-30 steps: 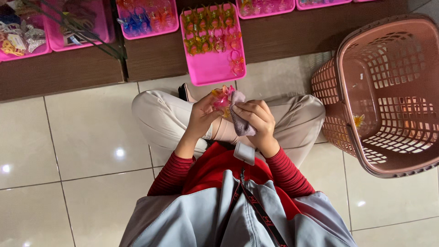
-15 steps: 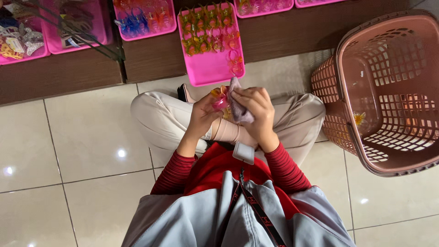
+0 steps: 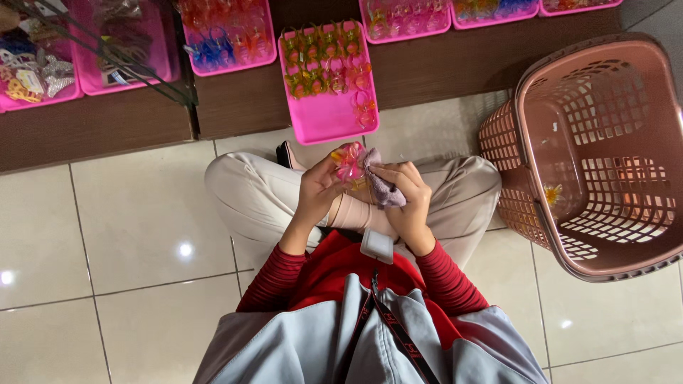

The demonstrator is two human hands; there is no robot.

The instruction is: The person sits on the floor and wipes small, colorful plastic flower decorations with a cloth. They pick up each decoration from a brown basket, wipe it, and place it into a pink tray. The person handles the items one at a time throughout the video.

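Head view. I see my left hand (image 3: 318, 190) closed in a pinch on a small translucent pink-and-orange plastic hair clip (image 3: 349, 163), held up in front of my knees, above the crossed legs in beige trousers (image 3: 242, 195). My right hand (image 3: 405, 199) is curled shut around a bunched mauve cloth (image 3: 382, 186), and the cloth is pressed against the right side of the clip. The two hands are touching or nearly so at the fingertips.

The relation that matters: the clip lies up and to the right of the left palm, at the fingertips, and up and to the left of the right hand. I cannot tell its long axis; the cloth and the fingers cover too much of it.

Just ahead of the clip, a bright pink rectangular plastic tray (image 3: 324, 117) of similar clips overhangs the edge of the dark wooden shelf (image 3: 99, 124). The left hand is slightly nearer to it. A dusty-pink perforated plastic basket (image 3: 526, 135) stands on the tiled floor near my right knee.
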